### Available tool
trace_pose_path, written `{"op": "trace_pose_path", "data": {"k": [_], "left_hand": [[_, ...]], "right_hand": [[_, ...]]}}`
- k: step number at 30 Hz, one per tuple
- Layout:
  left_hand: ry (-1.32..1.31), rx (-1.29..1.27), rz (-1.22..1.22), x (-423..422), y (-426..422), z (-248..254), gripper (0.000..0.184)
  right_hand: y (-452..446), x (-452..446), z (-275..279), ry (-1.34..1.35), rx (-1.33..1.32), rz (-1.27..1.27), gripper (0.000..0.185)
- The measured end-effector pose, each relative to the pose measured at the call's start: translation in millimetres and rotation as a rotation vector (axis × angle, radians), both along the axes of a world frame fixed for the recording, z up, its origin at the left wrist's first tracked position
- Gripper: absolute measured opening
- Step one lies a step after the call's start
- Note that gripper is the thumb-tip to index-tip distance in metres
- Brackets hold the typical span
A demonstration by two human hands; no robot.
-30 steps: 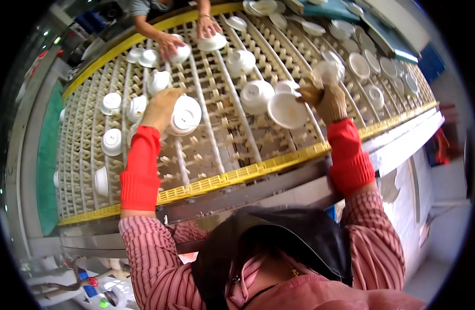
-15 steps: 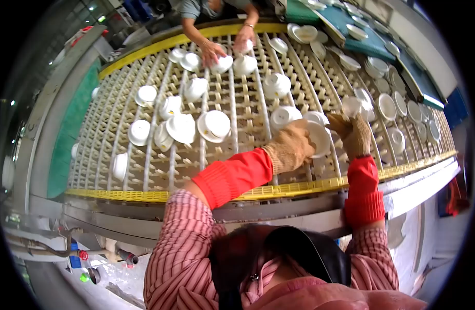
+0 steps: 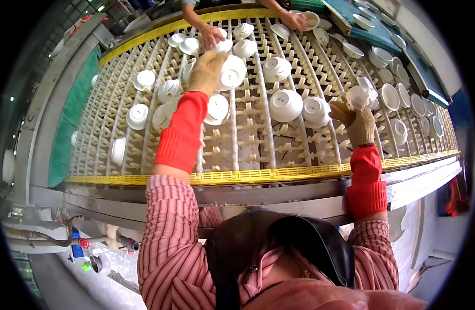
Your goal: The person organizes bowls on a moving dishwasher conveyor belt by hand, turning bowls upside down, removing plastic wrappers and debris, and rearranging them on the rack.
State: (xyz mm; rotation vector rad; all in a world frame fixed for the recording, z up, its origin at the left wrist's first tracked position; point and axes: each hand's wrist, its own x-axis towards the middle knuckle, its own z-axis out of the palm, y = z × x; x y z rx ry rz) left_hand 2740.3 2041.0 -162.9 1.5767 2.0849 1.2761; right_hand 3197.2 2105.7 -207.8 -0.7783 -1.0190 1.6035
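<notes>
My left hand (image 3: pixel 206 73), in a tan glove, has its fingers round the edge of a white bowl (image 3: pixel 232 73) that lies bottom up over the pegged conveyor (image 3: pixel 253 150). Just below are another upturned bowl (image 3: pixel 216 107) and one partly behind my wrist. My gloved right hand (image 3: pixel 360 124) grips a crumpled, pale, translucent item (image 3: pixel 358 98) near the conveyor's right part; its thumb points left. To the left of that hand sit two upturned bowls, one larger (image 3: pixel 286 105) and one with a wider rim (image 3: pixel 316 111).
Across the conveyor a co-worker's hands touch a small bowl (image 3: pixel 223 44) and a dish (image 3: pixel 310 20). Several dishes stand among the pegs at right, beside a green belt (image 3: pixel 374 36). A yellow edge strip (image 3: pixel 247 176) runs along the near side.
My left hand has swung from the bowls beside my right hand to the upper left, where it now holds a bowl. The co-worker's one hand has moved right to a dish.
</notes>
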Motion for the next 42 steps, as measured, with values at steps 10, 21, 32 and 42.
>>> {"op": "trace_pose_path", "data": {"k": [10,21,32,42], "left_hand": [[0.794,-0.531,0.152,16,-61,-22,0.057],[1.107,-0.592,-0.09,97,-108,-13,0.049],[0.372,0.002,-0.481,268,-140,4,0.046],[0.23,0.342,-0.228,291,-110,-17,0.054]], "right_hand": [[24,16,-22,-0.623,0.546,-0.036,0.061],[27,47,-9,-0.287,-0.095,-0.24,0.038],[16,33,-1,-0.357,0.079,-0.093,0.04],[-15,3,7,-1.217,0.828,0.088,0.036]]}}
